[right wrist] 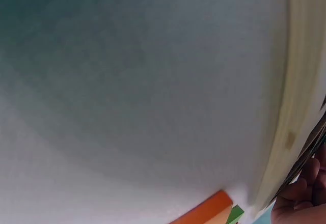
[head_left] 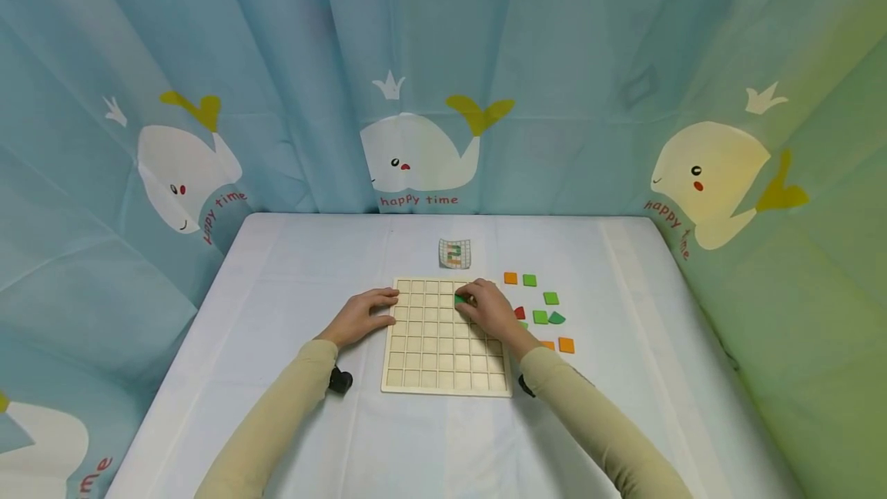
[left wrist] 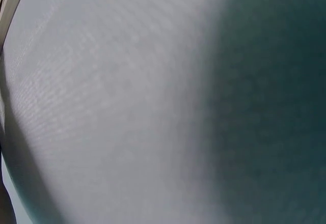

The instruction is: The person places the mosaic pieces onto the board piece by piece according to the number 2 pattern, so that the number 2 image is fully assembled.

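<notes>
A pale wooden grid board [head_left: 436,345] lies on the white table. My left hand [head_left: 362,316] rests at its left edge, fingers extended and fingertips right at the rim. Over the upper right part of the grid, my right hand [head_left: 490,310] pinches a dark green piece [head_left: 459,299] between thumb and fingers, hiding most of it. The right wrist view shows curled fingers [right wrist: 300,198] beyond the board's side wall [right wrist: 293,81]. In the left wrist view, only the board's edge [left wrist: 11,10] shows at the upper left corner.
Loose pieces lie right of the board: several orange and light green squares, including an orange one [head_left: 566,345] and a green one [head_left: 550,298], a red piece [head_left: 520,313] and a green rounded wedge [head_left: 557,318]. Behind the board lies a pattern card [head_left: 454,253]. Whale-print curtains [head_left: 568,60] surround the table.
</notes>
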Action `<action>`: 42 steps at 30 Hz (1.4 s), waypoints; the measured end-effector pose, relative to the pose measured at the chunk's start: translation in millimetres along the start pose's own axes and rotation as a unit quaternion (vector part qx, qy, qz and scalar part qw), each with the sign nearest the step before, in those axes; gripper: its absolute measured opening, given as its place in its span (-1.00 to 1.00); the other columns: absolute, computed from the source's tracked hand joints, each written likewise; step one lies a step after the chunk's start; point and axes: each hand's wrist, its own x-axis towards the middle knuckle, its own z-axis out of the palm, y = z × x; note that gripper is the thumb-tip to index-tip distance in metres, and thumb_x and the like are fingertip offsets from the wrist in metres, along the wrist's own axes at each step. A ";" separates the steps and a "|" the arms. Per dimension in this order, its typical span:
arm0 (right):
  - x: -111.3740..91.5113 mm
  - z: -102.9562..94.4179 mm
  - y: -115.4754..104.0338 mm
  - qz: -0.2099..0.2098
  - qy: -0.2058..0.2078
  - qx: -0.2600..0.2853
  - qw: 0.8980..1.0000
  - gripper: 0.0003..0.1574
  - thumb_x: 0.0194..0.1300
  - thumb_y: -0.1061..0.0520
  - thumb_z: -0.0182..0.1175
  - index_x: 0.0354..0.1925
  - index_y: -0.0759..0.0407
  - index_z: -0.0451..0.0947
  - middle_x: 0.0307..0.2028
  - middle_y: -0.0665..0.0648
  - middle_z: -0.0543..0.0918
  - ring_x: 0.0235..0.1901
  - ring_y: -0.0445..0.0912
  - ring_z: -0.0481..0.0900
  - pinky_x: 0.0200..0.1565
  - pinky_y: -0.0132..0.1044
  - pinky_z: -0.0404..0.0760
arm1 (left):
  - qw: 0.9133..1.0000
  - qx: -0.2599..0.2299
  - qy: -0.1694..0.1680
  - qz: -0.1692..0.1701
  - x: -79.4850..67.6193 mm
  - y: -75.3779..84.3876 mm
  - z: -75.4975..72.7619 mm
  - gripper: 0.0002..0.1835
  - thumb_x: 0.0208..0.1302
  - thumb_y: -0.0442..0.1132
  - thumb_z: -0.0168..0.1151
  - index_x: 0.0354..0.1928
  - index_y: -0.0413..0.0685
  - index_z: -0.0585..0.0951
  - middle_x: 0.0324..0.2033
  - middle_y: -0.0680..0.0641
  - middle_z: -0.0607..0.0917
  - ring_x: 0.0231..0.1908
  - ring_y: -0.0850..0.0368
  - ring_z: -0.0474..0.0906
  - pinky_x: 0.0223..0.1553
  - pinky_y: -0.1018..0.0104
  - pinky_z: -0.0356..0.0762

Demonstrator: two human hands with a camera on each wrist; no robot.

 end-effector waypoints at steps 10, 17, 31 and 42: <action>3.4 -1.2 0.3 0.006 -0.003 0.011 1.000 -0.72 0.31 0.12 0.30 -0.04 0.21 0.67 -0.19 0.11 0.62 -0.26 -0.05 0.49 -0.22 -0.19 0.60 | 1.000 0.002 -0.001 -0.001 0.6 -1.2 0.1 -0.48 0.24 -0.13 0.38 0.22 -0.15 0.58 0.30 -0.03 0.48 0.37 -0.05 0.28 0.46 0.03 0.18; -0.8 -16.2 7.3 0.045 0.010 0.064 0.997 -0.63 0.36 0.10 0.26 0.05 0.27 0.62 -0.09 0.18 0.59 -0.14 0.03 0.58 -0.10 -0.10 0.68 | 1.000 0.005 -0.001 -0.003 1.1 -0.3 0.6 -0.48 0.24 -0.11 0.37 0.22 -0.13 0.58 0.30 -0.02 0.49 0.36 -0.05 0.28 0.45 0.01 0.19; -21.2 -61.6 48.6 0.128 0.086 0.093 0.984 -0.54 0.40 0.03 0.22 0.15 0.26 0.57 0.03 0.26 0.60 -0.04 0.12 0.54 -0.07 0.01 0.62 | 1.000 0.001 -0.002 0.001 1.6 -0.7 -0.4 -0.48 0.24 -0.11 0.38 0.20 -0.15 0.59 0.30 -0.03 0.49 0.36 -0.07 0.29 0.44 -0.02 0.20; -44.3 -95.2 92.8 0.179 0.113 0.065 0.975 -0.48 0.42 0.02 0.18 0.21 0.30 0.51 0.09 0.31 0.56 -0.01 0.16 0.49 -0.07 -0.01 0.60 | 1.000 0.007 -0.007 -0.001 1.3 -0.4 -0.8 -0.48 0.24 -0.11 0.38 0.21 -0.14 0.58 0.30 -0.02 0.49 0.36 -0.05 0.29 0.44 0.01 0.21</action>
